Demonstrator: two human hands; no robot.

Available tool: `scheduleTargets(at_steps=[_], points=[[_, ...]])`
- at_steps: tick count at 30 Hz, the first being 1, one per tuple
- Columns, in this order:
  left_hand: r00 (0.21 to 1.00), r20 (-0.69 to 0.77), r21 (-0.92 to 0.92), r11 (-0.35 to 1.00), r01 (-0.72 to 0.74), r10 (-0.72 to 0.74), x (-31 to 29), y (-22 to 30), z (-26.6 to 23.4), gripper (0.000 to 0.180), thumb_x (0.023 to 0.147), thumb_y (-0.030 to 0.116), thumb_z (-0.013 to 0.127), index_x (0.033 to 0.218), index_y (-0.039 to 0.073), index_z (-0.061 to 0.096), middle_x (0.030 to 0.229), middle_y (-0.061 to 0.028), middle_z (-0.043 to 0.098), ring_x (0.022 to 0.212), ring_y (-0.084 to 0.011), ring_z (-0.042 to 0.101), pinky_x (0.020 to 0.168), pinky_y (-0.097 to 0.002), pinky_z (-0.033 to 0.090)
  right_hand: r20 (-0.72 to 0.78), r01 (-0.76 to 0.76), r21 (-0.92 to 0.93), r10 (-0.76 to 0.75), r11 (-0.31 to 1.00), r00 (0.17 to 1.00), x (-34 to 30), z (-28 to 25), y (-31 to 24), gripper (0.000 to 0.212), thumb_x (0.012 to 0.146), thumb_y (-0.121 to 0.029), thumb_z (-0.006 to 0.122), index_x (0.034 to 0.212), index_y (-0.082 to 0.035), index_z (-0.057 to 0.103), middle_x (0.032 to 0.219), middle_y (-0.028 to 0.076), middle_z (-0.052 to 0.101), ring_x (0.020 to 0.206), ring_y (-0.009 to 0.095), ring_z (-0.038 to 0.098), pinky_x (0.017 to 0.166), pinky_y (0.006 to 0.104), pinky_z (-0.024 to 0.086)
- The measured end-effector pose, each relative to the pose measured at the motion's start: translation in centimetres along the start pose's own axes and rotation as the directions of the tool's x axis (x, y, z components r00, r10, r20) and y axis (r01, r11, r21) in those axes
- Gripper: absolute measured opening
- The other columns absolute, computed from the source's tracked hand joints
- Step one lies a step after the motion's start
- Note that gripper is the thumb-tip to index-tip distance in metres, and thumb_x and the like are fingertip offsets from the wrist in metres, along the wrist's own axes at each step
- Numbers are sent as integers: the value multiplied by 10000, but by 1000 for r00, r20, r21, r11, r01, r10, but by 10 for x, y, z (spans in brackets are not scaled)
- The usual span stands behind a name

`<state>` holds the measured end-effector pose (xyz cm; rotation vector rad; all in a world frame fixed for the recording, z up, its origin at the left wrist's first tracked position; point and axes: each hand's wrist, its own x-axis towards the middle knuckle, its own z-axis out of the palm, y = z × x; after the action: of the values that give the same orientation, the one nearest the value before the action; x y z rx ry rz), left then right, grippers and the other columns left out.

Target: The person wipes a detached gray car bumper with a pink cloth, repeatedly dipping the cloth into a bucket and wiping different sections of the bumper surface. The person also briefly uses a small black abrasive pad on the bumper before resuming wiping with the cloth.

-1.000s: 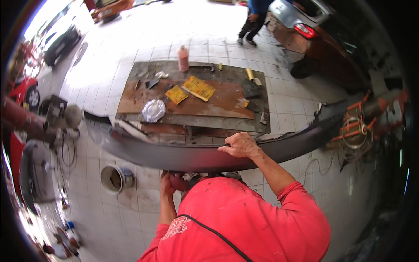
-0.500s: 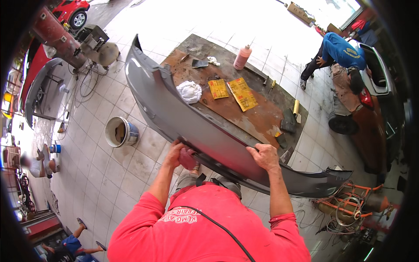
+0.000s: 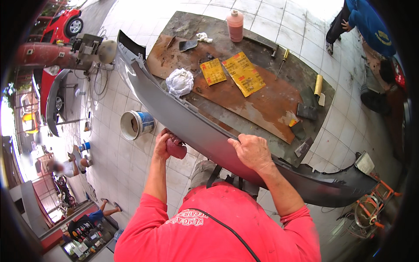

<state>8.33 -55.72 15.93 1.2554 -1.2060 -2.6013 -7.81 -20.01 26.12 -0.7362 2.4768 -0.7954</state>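
A long grey car bumper cover [image 3: 183,115] lies slantwise in front of me, its surface shading to reddish near the middle. My right hand [image 3: 254,150] is on the bumper's far upper edge, thumb stretched along it and fingers curled over, pressing or gripping it. My left hand [image 3: 161,143] is closed on a crumpled dark red pad [image 3: 176,149], just off the bumper's near edge. Beyond the bumper is a low worktable [image 3: 187,22] with a rust-brown top sheet. Two yellow sandpaper packets [image 3: 243,74] and a balled white cloth [image 3: 180,82] lie on it.
A pinkish bottle [image 3: 235,27], a screwdriver [image 3: 283,63] and a yellow roll [image 3: 318,85] are on the table. A white bucket [image 3: 132,125] stands on the tiles at left. An orange-framed cart [image 3: 371,205] is near the bumper's right end. A person in blue [image 3: 371,26] is at far right.
My left hand with the pad has come away from the bumper's near edge. The bumper has tilted, hiding its dark lower edge. My right hand stays on the upper edge. The view has shifted.
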Motion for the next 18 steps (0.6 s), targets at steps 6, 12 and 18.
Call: scheduleTargets(at_steps=[6, 12, 18], points=[[977, 140, -2, 987, -161, 159, 51, 31, 72, 288, 912, -46, 543, 1196, -11, 567, 922, -80, 610, 739, -198, 644, 667, -333, 588, 98, -104, 10, 103, 995, 990, 93, -79, 51, 544, 1046, -510, 586, 893, -22, 770, 897, 262, 744, 891, 454, 738, 829, 521, 594], [978, 97, 82, 978, -191, 183, 123, 45, 168, 304, 893, -65, 574, 1194, -35, 606, 1009, -108, 666, 870, -204, 697, 702, -353, 634, 208, -80, 98, 58, 992, 976, 208, -96, 176, 514, 1073, -462, 525, 1015, -14, 771, 1043, 235, 755, 1027, 406, 713, 913, 456, 547], [984, 128, 202, 968, -149, 125, 171, 9, 198, 592, 886, -40, 590, 1470, -59, 496, 1235, -160, 692, 1053, -213, 702, 912, -292, 583, 177, -178, -27, 180, 984, 967, 257, -32, 284, 502, 1054, -477, 565, 1153, -23, 755, 1151, 231, 751, 1128, 401, 694, 980, 453, 526]])
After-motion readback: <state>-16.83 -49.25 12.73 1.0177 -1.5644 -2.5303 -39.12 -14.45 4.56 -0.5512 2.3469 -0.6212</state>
